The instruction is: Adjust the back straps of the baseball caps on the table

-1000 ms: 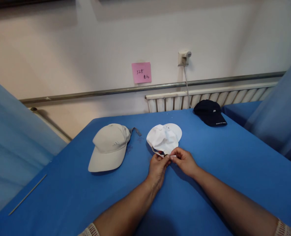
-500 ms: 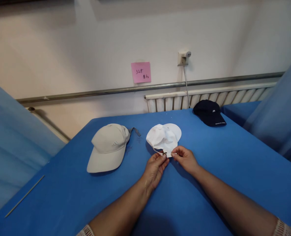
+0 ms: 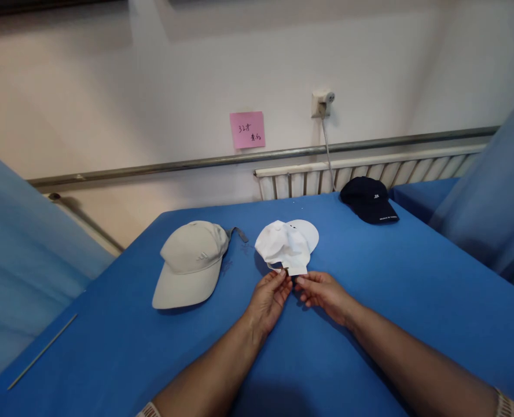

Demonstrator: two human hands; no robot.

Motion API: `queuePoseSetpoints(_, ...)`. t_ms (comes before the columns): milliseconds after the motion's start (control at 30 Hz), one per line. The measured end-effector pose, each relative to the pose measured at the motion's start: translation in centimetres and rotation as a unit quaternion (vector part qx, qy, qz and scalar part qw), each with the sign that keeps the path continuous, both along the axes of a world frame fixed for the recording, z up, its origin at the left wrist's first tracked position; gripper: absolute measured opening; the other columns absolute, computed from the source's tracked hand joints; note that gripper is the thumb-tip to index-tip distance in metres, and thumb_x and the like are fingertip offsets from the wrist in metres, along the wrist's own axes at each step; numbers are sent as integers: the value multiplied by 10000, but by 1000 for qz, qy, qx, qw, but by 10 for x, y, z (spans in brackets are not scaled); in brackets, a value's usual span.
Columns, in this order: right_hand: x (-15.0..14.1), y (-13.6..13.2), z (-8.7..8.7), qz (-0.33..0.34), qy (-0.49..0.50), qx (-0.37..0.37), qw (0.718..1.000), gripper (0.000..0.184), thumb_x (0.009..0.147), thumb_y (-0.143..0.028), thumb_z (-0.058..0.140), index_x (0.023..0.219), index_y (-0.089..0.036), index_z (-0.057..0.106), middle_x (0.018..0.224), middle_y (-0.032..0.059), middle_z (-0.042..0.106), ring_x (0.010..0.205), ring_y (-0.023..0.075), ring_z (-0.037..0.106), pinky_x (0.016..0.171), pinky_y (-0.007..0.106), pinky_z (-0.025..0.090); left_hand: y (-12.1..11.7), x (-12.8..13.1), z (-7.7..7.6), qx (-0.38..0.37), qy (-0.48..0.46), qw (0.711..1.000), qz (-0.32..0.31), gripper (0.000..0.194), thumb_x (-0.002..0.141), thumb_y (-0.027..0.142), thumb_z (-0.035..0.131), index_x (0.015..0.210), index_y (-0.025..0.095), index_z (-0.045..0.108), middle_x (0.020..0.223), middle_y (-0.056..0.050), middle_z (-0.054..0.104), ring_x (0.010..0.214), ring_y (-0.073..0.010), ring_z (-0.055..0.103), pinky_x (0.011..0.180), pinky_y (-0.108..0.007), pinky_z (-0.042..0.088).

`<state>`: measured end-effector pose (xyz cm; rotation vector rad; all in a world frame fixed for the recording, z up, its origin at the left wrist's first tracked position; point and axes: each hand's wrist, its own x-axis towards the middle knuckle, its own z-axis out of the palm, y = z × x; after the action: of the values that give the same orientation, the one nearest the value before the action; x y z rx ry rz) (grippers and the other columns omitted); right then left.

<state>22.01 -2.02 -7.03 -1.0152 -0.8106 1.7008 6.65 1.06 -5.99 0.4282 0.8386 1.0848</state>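
Note:
A white baseball cap [image 3: 278,240] lies on the blue-covered table, its brim pointing away to the right and its back opening toward me. My left hand [image 3: 269,298] pinches the left part of the cap's back strap beside a small dark spot, perhaps the buckle. At the lower edge of the white strap end [image 3: 298,270], my right hand [image 3: 324,294] has thumb and forefinger closed together. What lies between those fingertips is small and partly hidden. To the left sits a beige cap [image 3: 194,249] with its grey strap [image 3: 238,233] trailing out behind.
A dark navy cap [image 3: 367,200] is at the far right of the blue table [image 3: 352,365]. A thin stick [image 3: 42,352] lies near the left edge. Behind stand a radiator [image 3: 298,183] and a metal rail [image 3: 196,162]; blue curtains [image 3: 14,260] hang at both sides.
My right hand has moved slightly down and left along the strap, and the strap end now stands out flat above its fingertips. The left hand keeps its pinch.

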Motion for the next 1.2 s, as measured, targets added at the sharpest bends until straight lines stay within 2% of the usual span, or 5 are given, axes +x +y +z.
queuePoseSetpoints(200, -6, 1, -4, -49, 108, 13, 993, 306, 642, -268, 849, 901, -168, 722, 788, 10, 661, 615, 74, 527, 557, 202, 399, -5, 2, -2, -16, -3, 999, -35, 71, 786, 56, 696, 842, 87, 664, 795, -63, 686, 710, -119, 666, 685, -212, 573)
queuePoseSetpoints(633, -1, 7, -6, -92, 196, -53, 975, 261, 640, -225, 852, 838, -166, 692, 786, 1, 672, 640, 81, 577, 584, 201, 458, -7, 3, -4, 23, 106, 993, -53, 181, 736, 187, 764, 835, 115, 631, 765, -41, 674, 651, -105, 642, 606, -199, 527)
queuePoseSetpoints(800, 0, 8, -5, -102, 172, -49, 979, 270, 636, -249, 851, 831, -170, 683, 733, -17, 644, 603, 79, 563, 554, 204, 442, -2, -3, -4, 173, 308, 935, -5, 267, 701, 276, 771, 886, 143, 632, 565, 37, 598, 442, -74, 502, 433, -171, 376)
queuePoseSetpoints(933, -1, 7, -3, -103, 138, -40, 984, 295, 620, -284, 856, 827, -169, 680, 719, -8, 643, 592, 91, 554, 558, 220, 438, 0, -4, -4, 211, 350, 912, -41, 352, 714, 328, 752, 996, 133, 671, 519, 32, 590, 433, -91, 488, 440, -190, 350)
queuePoseSetpoints(1200, -3, 6, -1, -129, 113, -27, 985, 306, 590, -310, 864, 768, -156, 668, 661, -28, 599, 580, 82, 528, 546, 213, 398, -7, -4, 4, 367, 420, 830, -6, 87, 759, 226, 697, 836, 186, 698, 961, -62, 661, 812, -165, 626, 741, -260, 482)
